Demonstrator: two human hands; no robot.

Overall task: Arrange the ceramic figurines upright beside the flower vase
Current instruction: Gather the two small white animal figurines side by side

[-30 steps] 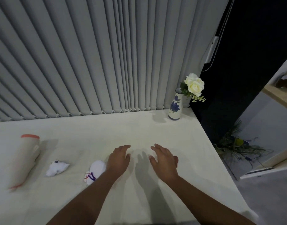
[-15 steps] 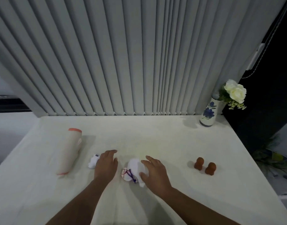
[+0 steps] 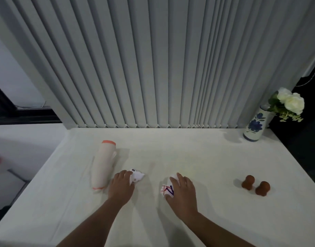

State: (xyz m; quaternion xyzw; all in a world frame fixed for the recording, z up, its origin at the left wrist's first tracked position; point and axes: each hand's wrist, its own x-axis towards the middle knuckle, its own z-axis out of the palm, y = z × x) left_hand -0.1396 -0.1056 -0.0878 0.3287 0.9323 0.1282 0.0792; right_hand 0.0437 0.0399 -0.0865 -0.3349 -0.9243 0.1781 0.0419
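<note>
On the white table [image 3: 197, 157], as recorded from the head view, two white ceramic figurines are being grasped at once — the small white figurine [image 3: 137, 176] is being pinched by the left hand [image 3: 121, 187], and the painted figurine [image 3: 167, 189] is being covered by the curled fingers of the right hand [image 3: 182, 193]. Both are lying on their sides, well apart from the flower vase [image 3: 255, 126] at the far right corner. The pick-up step is judged to be in hand; a carry toward the vase and an upright setting-down are being called for next.

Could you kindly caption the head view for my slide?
Both hands, left and right, close on white figurines lying far from the flower vase.
</note>
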